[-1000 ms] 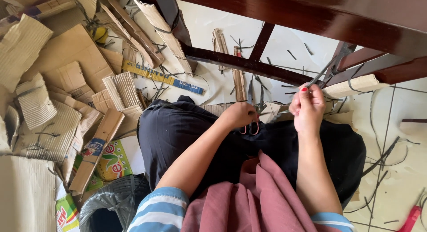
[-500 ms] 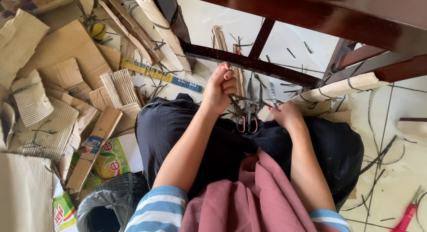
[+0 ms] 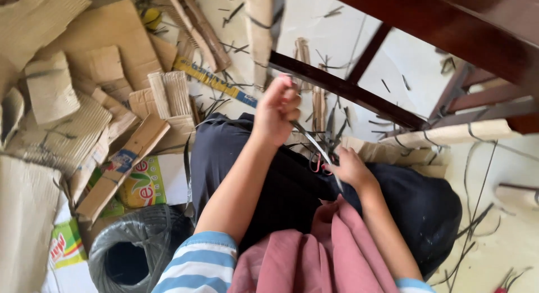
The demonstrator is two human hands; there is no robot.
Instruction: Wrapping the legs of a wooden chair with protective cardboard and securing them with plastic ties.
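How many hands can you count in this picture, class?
2. The left hand is raised, gripping a dark strap. The right hand is lower, on the lap beside the scissors. No other hands show.

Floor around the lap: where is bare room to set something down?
Bare tile lies right of the dark trousers, below the wrapped chair rail, with only stray strips. The left is crowded: cardboard scraps and a strap coil.

Blue-and-white striped sleeves, dusty pink cloth over the lap, dark navy trousers, red-painted fingernails
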